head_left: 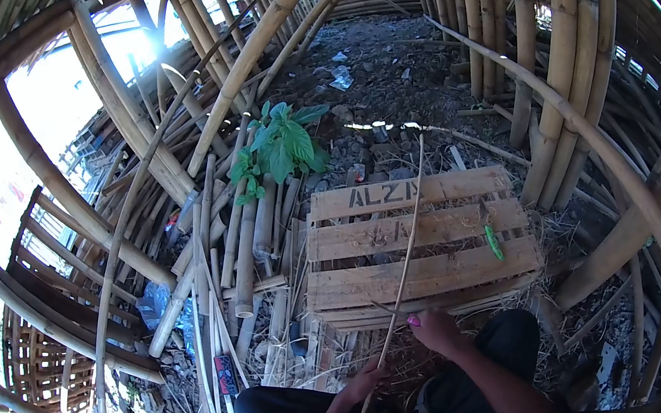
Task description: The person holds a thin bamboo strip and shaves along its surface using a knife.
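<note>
A long thin bamboo strip point(408, 245) stands nearly upright in front of me, passing over a slatted wooden crate point(372, 274). Low on the strip, my left hand point(365, 380) is closed around it. My right hand point(433, 332) is closed on a knife with a pink handle point(414, 320); its thin blade points left and meets the strip near the crate's front edge. Lettering is printed on the crate's upper slat, and a green object point(493, 242) lies on its right side.
Bamboo poles point(247, 254) lie left of the crate beside a green leafy plant point(281, 147). Upright bamboo posts point(568, 97) stand at the right, and a long curved pole point(607, 151) crosses there. Split strips point(211, 335) and blue plastic point(155, 304) lie at the lower left.
</note>
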Tool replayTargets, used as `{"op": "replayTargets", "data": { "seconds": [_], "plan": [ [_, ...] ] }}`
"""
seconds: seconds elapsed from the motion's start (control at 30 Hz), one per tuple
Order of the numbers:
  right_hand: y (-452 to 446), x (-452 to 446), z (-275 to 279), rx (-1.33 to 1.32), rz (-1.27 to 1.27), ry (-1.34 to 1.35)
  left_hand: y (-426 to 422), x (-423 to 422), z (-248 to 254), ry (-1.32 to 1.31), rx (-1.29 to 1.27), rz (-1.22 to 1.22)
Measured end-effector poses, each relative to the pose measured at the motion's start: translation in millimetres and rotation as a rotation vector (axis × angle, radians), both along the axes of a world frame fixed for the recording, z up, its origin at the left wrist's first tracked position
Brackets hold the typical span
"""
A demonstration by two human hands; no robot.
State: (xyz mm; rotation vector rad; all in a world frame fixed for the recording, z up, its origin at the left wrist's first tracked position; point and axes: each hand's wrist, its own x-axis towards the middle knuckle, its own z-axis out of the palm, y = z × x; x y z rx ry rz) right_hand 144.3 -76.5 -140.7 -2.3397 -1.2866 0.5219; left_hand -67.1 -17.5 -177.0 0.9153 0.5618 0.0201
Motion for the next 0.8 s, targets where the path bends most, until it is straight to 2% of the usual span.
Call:
{"op": "replayTargets", "data": {
  "seconds": [0.07,0.2,0.27,0.33,0.4,0.5,0.67,0.8],
  "plan": [
    [-4,-8,-8,0.032,0.318,0.044,3,-1,-2,-0.018,-0.025,-0.018],
    [-4,-13,1,-0.039,0.295,-0.047,1,-1,-3,0.009,0.014,0.005],
    [2,3,0,0.052,-0.014,-0.003,-2,-1,-6,0.022,0.038,0.015],
    [0,0,0,0.032,-0.008,-0.025,-1,-1,-7,0.032,0.067,0.023],
    [-2,-6,-9,-0.049,0.099,0.141,4,-3,-6,0.002,0.003,-0.052],
    [-5,-14,-10,-0.030,0.160,0.109,5,-2,-3,-0.013,0.018,-0.054],
    [0,-14,32,-0.138,0.130,0.080,8,11,21,0.051,-0.044,0.004],
    [16,-16,47,-0.183,0.156,-0.062,6,24,32,0.192,0.195,0.034]
  ]
}}
